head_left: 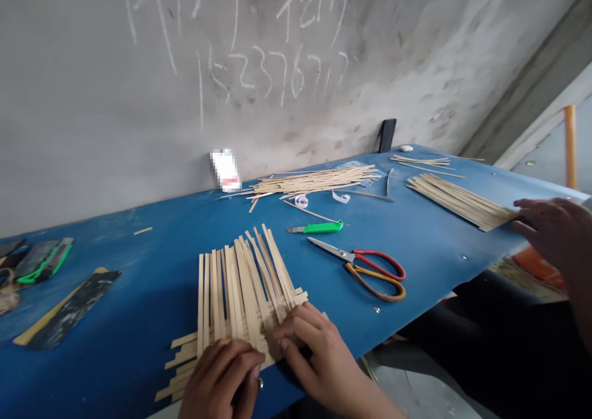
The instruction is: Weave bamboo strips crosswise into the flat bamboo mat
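Pale flat bamboo strips (pixel 238 283) lie side by side, partly woven through crosswise strips (pixel 185 352) near the table's front edge. My left hand (pixel 222 376) is curled over the near left part of this weave, fingers bent and pressed on it. To its right, my right hand (pixel 319 345) has its fingers bent over the lower right corner of the strips, thumb tucked inward. Both hands partly hide the near part of the weave. Scissors (pixel 351 257) with red and yellow handles lie right of the weave, blades slightly apart. Beyond it rests a green utility knife (pixel 319 227).
A person's hand (pixel 552 222) at right touches another set of strips (pixel 457 200). A strip pile (pixel 314 180) lies by the wall with white tape curls (pixel 301 201). A dark-coated flat piece (pixel 74 308) and green-edged cutters (pixel 46 262) sit left on the blue table (pixel 152 271).
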The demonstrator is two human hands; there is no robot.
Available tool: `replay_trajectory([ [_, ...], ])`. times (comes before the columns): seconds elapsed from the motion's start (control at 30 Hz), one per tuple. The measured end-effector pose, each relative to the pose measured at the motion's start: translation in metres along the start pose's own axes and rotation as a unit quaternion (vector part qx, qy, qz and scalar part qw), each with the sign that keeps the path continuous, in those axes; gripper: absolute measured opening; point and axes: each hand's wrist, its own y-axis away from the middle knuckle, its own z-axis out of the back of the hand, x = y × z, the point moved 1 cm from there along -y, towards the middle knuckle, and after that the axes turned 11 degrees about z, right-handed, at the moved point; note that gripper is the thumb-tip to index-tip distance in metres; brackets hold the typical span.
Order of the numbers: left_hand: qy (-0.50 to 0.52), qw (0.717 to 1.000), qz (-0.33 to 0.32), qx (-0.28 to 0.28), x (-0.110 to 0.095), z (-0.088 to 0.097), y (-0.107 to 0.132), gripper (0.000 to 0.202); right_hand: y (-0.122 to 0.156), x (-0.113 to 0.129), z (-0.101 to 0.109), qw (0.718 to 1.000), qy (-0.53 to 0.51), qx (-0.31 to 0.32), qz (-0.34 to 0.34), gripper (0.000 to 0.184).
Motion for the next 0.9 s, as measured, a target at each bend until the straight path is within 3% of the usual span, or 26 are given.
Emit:
replay_trajectory([
  [0.1, 0.003, 1.000, 0.012, 0.011, 0.001, 0.000, 0.003, 0.018, 0.001, -0.009, 0.008, 1.000, 0.005, -0.002, -0.009, 0.015],
  [0.2, 0.012, 1.000, 0.016, 0.012, -0.007, 0.001, -0.002, 0.019, -0.007, -0.028, 0.023, 0.996, 0.088, 0.008, -0.030, 0.019],
  [0.37, -0.007, 0.999, 0.026, 0.032, -0.037, -0.016, -0.029, 0.025, -0.039, -0.065, 0.040, 0.959, 0.214, 0.151, -0.105, 0.035],
  [0.47, -0.078, 0.994, 0.059, 0.056, -0.043, -0.044, -0.038, 0.035, -0.057, -0.077, 0.038, 0.947, 0.226, 0.209, -0.096, 0.037],
  [0.6, -0.157, 0.985, 0.062, 0.046, -0.033, -0.073, -0.028, 0.049, -0.070, -0.084, 0.036, 0.941, 0.234, 0.234, -0.069, 0.036],
  [0.9, -0.190, 0.979, 0.049, 0.055, -0.029, -0.076, -0.019, 0.055, -0.073, -0.089, 0.034, 0.921, 0.279, 0.273, -0.004, 0.035],
])
